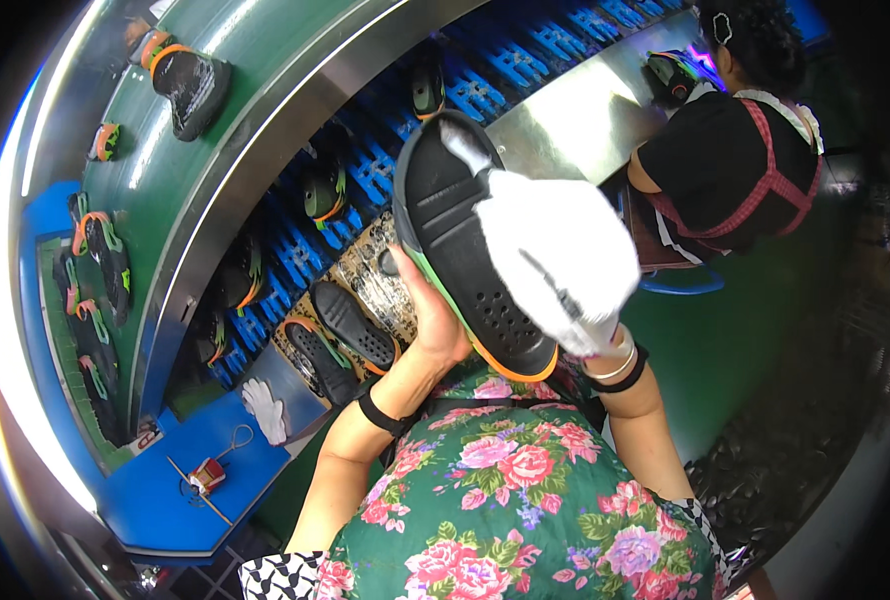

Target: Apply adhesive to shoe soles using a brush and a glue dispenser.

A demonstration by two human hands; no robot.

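A large black shoe sole (pixel 443 205) with ridges, small round holes and a green and orange edge is held up in front of my chest. My bare left hand (pixel 430 310) grips its left side, thumb along the edge. My right hand (pixel 565 255), in a white glove, lies across the sole's right side. A white fingertip reaches toward the far end of the sole; the other fingers are blurred and hidden. Below and left of my left hand, a pair of black soles, one of them the nearer sole (pixel 353 325), rests on a worn brown board (pixel 373 262).
Blue racks (pixel 300 255) carry several black shoes behind the board. A green conveyor (pixel 265 60) with shoe parts curves along the left. On a blue table (pixel 155 505) lie a white glove (pixel 265 408) and a small red item (pixel 207 475). A person (pixel 730 165) works at the right.
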